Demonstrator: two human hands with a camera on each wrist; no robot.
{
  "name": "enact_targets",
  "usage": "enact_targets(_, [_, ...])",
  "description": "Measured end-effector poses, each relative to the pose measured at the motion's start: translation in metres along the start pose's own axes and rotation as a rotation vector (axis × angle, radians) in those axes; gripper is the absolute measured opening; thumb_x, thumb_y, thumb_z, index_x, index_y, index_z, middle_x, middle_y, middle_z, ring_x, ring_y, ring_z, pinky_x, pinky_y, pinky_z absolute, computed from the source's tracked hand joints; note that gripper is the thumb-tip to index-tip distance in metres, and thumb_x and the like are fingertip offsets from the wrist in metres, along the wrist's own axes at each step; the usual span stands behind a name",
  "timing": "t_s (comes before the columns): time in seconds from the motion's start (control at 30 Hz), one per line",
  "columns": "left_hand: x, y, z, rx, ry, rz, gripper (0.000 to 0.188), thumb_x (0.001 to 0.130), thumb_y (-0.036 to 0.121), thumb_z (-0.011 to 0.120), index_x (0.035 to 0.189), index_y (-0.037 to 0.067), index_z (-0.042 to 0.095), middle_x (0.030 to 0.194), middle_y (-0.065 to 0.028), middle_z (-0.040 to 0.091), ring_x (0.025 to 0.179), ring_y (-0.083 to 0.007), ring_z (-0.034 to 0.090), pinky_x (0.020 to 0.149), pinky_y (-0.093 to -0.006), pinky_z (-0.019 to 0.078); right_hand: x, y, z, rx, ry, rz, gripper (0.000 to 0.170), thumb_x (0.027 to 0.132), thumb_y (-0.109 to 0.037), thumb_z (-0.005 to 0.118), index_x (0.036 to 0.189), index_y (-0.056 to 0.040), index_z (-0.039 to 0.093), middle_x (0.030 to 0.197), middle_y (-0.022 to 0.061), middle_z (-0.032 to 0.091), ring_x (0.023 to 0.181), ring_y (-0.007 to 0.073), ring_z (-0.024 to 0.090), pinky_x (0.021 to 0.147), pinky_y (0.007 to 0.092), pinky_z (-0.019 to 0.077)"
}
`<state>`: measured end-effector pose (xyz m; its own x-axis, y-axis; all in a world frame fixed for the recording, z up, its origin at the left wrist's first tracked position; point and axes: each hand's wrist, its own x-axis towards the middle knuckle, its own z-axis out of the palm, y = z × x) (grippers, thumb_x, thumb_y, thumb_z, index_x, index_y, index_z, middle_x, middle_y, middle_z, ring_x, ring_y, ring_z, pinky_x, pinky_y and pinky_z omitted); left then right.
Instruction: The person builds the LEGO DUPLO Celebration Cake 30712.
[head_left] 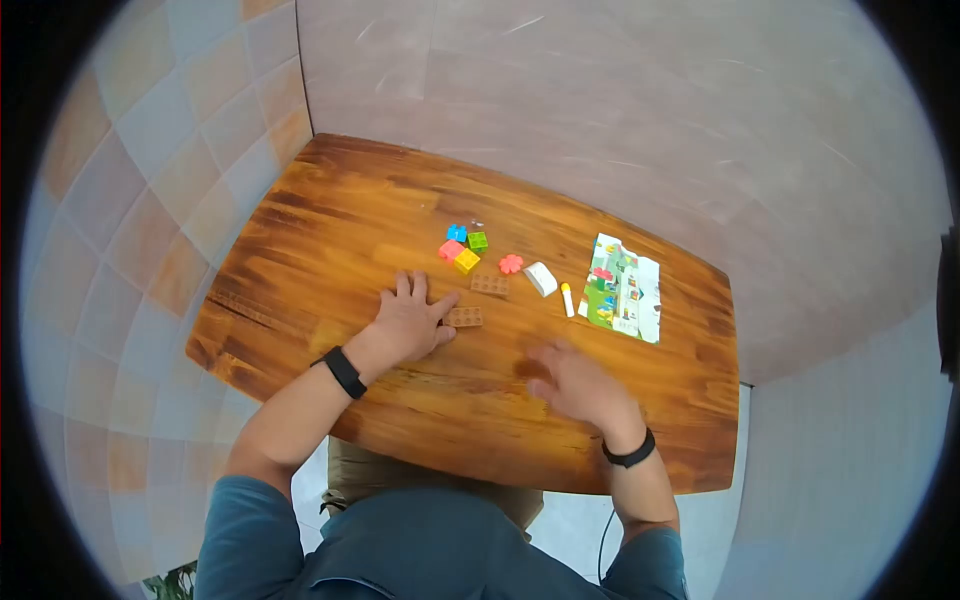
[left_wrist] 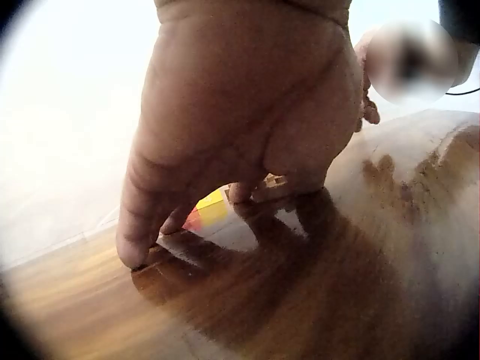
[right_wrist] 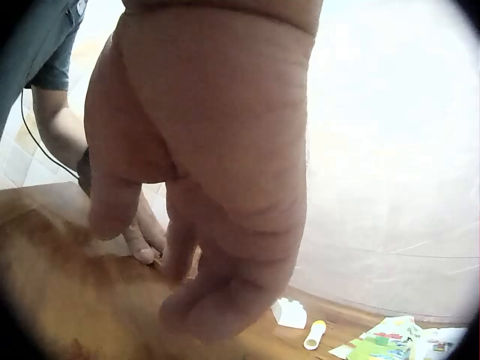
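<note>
Brown brick [head_left: 466,317] sits beside my spread left grip [head_left: 408,328]; my right grip [head_left: 583,387] (loose, seemingly empty) hovers. Probably arranging; next needs a pinch.

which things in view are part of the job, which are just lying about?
Likely part of the job:
near brown brick, beside the left hand
far brown brick
blue brick, green brick, pink brick, yellow brick
pink flower piece
white curved piece
yellow-tipped white piece
printed sheet

Apparently just lying about:
dark cable, off the table
leafy plant, lower left
</note>
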<state>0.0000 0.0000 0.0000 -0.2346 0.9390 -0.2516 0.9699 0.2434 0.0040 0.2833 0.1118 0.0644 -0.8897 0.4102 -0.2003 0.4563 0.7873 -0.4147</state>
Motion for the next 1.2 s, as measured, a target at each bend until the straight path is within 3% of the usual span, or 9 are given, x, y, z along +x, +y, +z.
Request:
enact_targets(0.07, [-0.002,0.001,-0.002,0.001,-0.013,-0.006,0.071,0.107,0.062,0.05,0.169,0.029,0.036,0.167,-0.0341,0.027,0.15,-0.0552,0.03,0.112,-0.0626,0.0408,0.03,0.012,0.004,0.039,0.022,-0.026,0.053,0.095,-0.021,0.075,0.141,-0.001,0.059,0.141,0.0235,0.06,0.129,0.0452,0.059,0.109,0.0498,0.0502])
enact_targets(0.23, [-0.004,0.002,-0.009,-0.021,-0.046,-0.025,0.071,0.107,0.061,0.05,0.17,0.03,0.034,0.169,-0.0329,0.026,0.152,-0.0545,0.028,0.115,-0.0614,0.0391,0.102,0.025,0.02,0.07,0.327,-0.202,0.054,0.091,-0.015,0.076,0.141,-0.002,0.059,0.146,0.0211,0.056,0.131,0.0434,0.058,0.108,0.0506,0.0516])
enact_targets(0.63, [-0.003,0.001,-0.009,-0.029,-0.016,-0.029,0.072,0.106,0.063,0.051,0.169,0.032,0.035,0.17,-0.0311,0.026,0.155,-0.0559,0.026,0.118,-0.0643,0.0361,0.096,0.025,0.035,-0.038,0.24,-0.254,0.063,0.087,-0.012,0.079,0.145,-0.0035,0.057,0.147,0.0204,0.055,0.131,0.0419,0.059,0.108,0.0495,0.0529])
enact_targets(0.73, [0.008,-0.003,-0.018,0.034,-0.042,-0.005,0.087,0.098,0.067,0.063,0.17,0.026,0.034,0.167,-0.0282,0.033,0.152,-0.0514,0.033,0.117,-0.0611,0.0397,0.086,0.025,0.033,-0.009,0.255,-0.245,0.064,0.088,-0.012,0.079,0.146,-0.0023,0.056,0.148,0.0214,0.052,0.132,0.0428,0.057,0.109,0.0499,0.0523])
enact_targets(0.8, [0.022,-0.011,-0.027,-0.069,0.012,0.049,0.112,0.082,0.07,0.079,0.169,0.018,0.032,0.162,-0.0246,0.04,0.149,-0.0455,0.04,0.114,-0.0572,0.0442,0.079,0.02,0.033,0.041,0.264,-0.167,0.066,0.088,-0.012,0.079,0.148,-0.0009,0.053,0.15,0.0241,0.05,0.134,0.0449,0.056,0.111,0.0504,0.0515])
enact_targets(0.83, [0.027,-0.012,-0.033,-0.063,0.013,0.06,0.112,0.082,0.07,0.079,0.169,0.018,0.032,0.162,-0.0246,0.04,0.149,-0.0455,0.04,0.114,-0.0572,0.0442,0.077,0.017,0.033,0.092,0.264,-0.093,0.069,0.088,-0.012,0.079,0.15,0.0006,0.051,0.152,0.0269,0.047,0.135,0.0471,0.055,0.112,0.0508,0.0507])
enact_targets(0.9, [0.038,-0.011,-0.04,-0.113,-0.004,0.045,0.13,0.068,0.068,0.09,0.169,0.013,0.03,0.159,-0.0225,0.043,0.147,-0.0416,0.043,0.112,-0.0549,0.0472,0.073,0.018,0.033,0.109,0.305,-0.061,0.072,0.089,-0.012,0.079,0.151,0.0021,0.048,0.154,0.0304,0.044,0.137,0.0493,0.053,0.113,0.0511,0.0501])
enact_targets(1.0, [0.054,-0.014,-0.036,-0.117,0.007,0.106,0.139,0.06,0.068,0.093,0.169,0.015,0.027,0.155,-0.0202,0.046,0.143,-0.042,0.045,0.109,-0.0527,0.0476,0.073,0.023,0.031,0.072,0.376,0.018,0.076,0.089,-0.014,0.079,0.154,0.0028,0.044,0.159,0.0341,0.039,0.14,0.0515,0.05,0.115,0.0505,0.0488])
enact_targets(1.2, [0.046,-0.015,-0.043,-0.196,-0.01,0.126,0.131,0.064,0.061,0.095,0.169,0.017,0.031,0.159,-0.0224,0.042,0.148,-0.0439,0.039,0.114,-0.0563,0.0435,0.1,0.03,0.026,0.014,0.354,0.131,0.075,0.09,-0.015,0.08,0.154,0.0021,0.045,0.163,0.0343,0.035,0.143,0.0522,0.049,0.117,0.0512,0.0476])
